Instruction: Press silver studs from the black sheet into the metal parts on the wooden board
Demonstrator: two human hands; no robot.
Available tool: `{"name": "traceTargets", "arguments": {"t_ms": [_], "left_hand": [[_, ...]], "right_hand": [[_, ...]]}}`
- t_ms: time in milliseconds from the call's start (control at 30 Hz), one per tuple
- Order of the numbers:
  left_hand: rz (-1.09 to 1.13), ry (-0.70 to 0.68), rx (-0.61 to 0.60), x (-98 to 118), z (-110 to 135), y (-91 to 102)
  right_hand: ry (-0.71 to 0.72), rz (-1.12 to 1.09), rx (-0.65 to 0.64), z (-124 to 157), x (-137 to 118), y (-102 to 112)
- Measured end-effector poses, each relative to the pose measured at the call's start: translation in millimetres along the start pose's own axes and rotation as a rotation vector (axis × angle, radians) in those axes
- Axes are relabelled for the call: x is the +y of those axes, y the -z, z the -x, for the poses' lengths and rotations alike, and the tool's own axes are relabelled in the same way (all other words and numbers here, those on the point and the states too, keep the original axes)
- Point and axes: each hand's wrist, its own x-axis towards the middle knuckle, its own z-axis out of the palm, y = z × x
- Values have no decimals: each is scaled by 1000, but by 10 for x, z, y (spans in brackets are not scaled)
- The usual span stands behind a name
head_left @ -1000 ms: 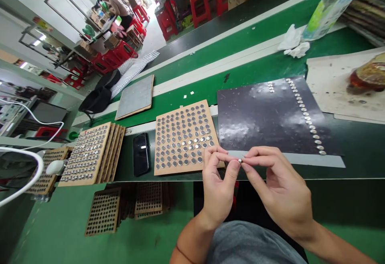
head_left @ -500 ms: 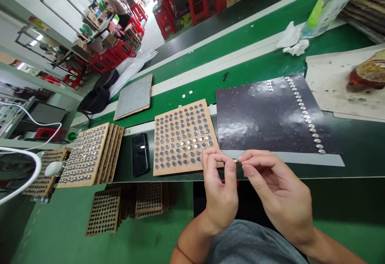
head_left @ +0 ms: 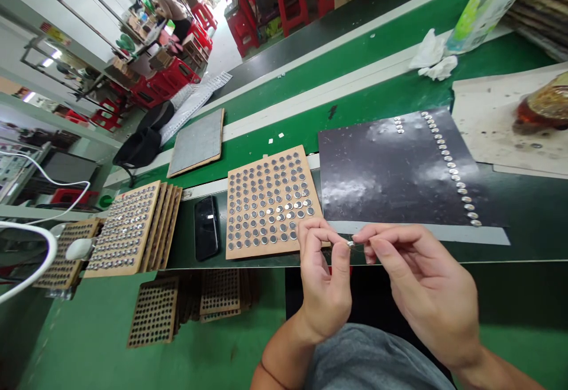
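In front of my waist, at the table's near edge, my left hand (head_left: 326, 280) pinches a small shiny metal disc (head_left: 350, 244) between thumb and fingertips. My right hand (head_left: 423, 283) is close beside it, index fingertip at the disc's right side and thumb drawn back against the bent fingers. Whatever those right fingers hold, if anything, is hidden. Just left of the hands lies a brown board (head_left: 261, 200) with rows of round dark-faced metal discs. Beyond the right hand is a dark glossy sheet (head_left: 377, 171) with a line of small silver discs (head_left: 452, 174) on it.
A black phone (head_left: 206, 227) lies left of the board, then a stack of filled boards (head_left: 126, 230). A grey-topped panel (head_left: 197, 141) sits farther back. Right are crumpled tissue (head_left: 437, 67), a bottle (head_left: 477, 17) and an amber lump (head_left: 548, 103). A person (head_left: 166, 8) sits far off.
My right hand has shifted slightly right, its thumb pulling away from the disc. The left hand stays in place with its pinch.
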Motion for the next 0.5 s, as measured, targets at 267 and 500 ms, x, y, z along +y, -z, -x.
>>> {"name": "traceTargets", "arguments": {"t_ms": [267, 500], "left_hand": [[-8, -107, -13, -46, -1, 10], [1, -86, -21, -49, -4, 16]], "right_hand": [[-109, -133, -24, 23, 92, 36], [-62, -72, -129, -14, 58, 34]]}}
